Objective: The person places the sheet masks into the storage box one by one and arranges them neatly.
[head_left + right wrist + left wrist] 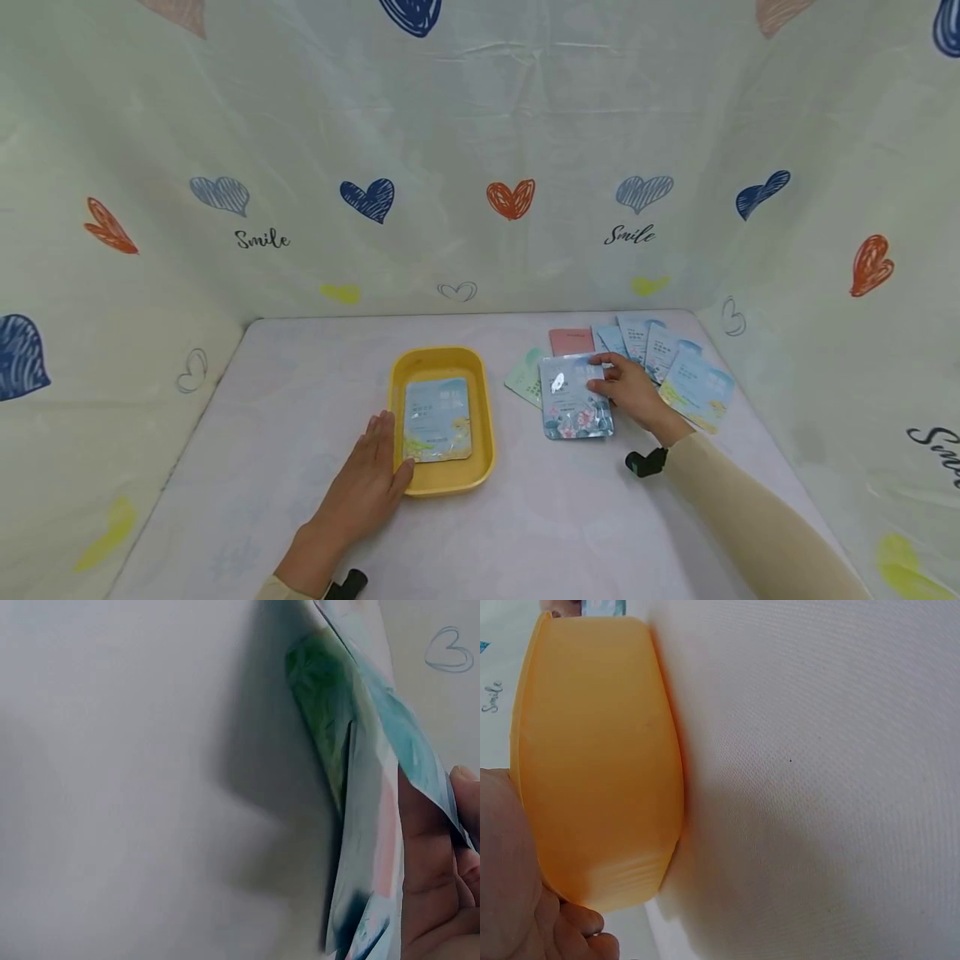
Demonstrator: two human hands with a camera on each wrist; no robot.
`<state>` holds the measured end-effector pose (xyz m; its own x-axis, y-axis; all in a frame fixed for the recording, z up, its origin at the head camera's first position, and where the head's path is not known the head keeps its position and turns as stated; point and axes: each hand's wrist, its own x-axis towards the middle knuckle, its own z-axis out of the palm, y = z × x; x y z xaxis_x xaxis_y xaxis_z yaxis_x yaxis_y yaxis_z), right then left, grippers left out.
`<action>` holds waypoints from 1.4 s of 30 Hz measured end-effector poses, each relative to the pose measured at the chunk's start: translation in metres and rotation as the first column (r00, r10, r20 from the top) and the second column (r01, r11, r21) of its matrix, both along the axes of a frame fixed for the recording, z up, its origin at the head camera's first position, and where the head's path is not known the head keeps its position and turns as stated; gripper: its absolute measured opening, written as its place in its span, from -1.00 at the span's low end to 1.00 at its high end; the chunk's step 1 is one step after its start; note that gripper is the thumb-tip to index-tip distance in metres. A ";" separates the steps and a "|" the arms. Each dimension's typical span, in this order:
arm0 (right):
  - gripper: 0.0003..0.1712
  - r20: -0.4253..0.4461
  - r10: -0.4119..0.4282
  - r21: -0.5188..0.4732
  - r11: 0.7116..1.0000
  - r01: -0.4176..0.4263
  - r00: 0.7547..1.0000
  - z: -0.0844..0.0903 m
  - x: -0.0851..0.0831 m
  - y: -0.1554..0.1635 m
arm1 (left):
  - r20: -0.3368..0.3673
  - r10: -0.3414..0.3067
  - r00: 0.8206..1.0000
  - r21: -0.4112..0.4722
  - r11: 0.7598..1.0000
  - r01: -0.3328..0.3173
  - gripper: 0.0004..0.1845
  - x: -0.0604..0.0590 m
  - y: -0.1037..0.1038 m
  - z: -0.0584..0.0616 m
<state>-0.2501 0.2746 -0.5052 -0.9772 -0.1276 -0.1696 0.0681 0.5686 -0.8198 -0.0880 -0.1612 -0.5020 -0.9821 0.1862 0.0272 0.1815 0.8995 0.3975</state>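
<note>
Head view: left hand (367, 483) lies low-centre-left of frame, fingers straight & together, flat against the left wall of the yellow tray (442, 482); thumb tip at the tray's near-left corner. Not curled round anything. Left wrist view shows the tray's outer wall (592, 750) filling the left half of frame w/ the hand (517, 900) at bottom left, touching it.

Inside the tray: 1 blue sachet (437, 419) lying flat, face up, near its middle.

Right hand (630, 390) sits right of centre, pinching the right edge of a floral sachet (573, 398), thumb on top, fingers under. Sachet's right edge looks lifted off the table; in the right wrist view it stands edge-on (367, 825) at frame right w/ fingers (435, 855) behind it.

Just beyond that hand, upper right of the table (300, 400): a fan of loose sachets (675, 358), overlapping, plus 1 pink (570, 340) & 1 pale green (525, 377) partly under the floral one. Tray & fan well apart.

Heart-print cloth (480, 167) walls the back & sides.
</note>
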 end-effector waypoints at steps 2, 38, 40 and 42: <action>-0.47 -0.011 -0.005 -0.012 1.000 0.005 1.000 0.002 0.000 -0.002 | 0.000 0.000 1.000 0.003 1.000 0.000 -0.13 0.000 0.000 0.001; -0.56 -0.051 0.045 -0.264 0.963 -0.057 0.998 0.050 0.004 -0.157 | 0.029 0.010 1.000 -0.167 0.986 -0.005 -0.09 -0.005 -0.002 0.005; -0.57 -0.060 0.066 -0.267 0.960 -0.079 0.996 0.048 0.005 -0.169 | 0.017 0.007 1.000 -0.190 0.982 -0.004 -0.09 -0.005 -0.002 0.005; -0.59 -0.073 0.089 -0.249 0.963 -0.104 0.993 0.046 0.007 -0.179 | -0.001 0.002 1.000 -0.201 0.980 -0.002 -0.10 -0.005 -0.002 0.005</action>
<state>-0.2434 0.0954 -0.4593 -0.9656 -0.2528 -0.0608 -0.0310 0.3441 -0.9384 -0.0933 -0.1628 -0.4970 -0.9825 0.1860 -0.0094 0.1800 0.9613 0.2087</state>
